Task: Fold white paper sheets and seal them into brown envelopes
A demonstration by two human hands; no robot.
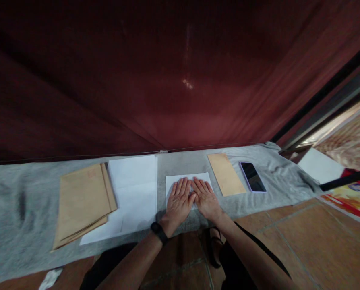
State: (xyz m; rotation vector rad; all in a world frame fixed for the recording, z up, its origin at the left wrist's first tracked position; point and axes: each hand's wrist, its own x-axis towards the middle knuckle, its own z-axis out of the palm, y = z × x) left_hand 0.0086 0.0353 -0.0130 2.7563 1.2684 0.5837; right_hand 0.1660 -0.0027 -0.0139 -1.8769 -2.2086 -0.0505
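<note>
A small white sheet of paper [171, 181], perhaps folded, lies on the grey cloth in the middle. My left hand [179, 201] rests flat on it, fingers stretched out and pointing away from me. Beside it my right hand [206, 200] also presses flat on the paper, its thumb close against the left one. The two hands cover most of the sheet. To the right sits a brown envelope [226, 175]. Larger white sheets [134, 193] lie to the left, partly under a stack of brown envelopes [82, 201].
A phone [253, 177] with a purple edge lies right of the single envelope. The grey cloth [186, 160] covers a long narrow surface against a dark red curtain [168, 100]. Black bars and a colourful box [352, 201] stand at the right. A white scrap [50, 278] lies on the tiled floor.
</note>
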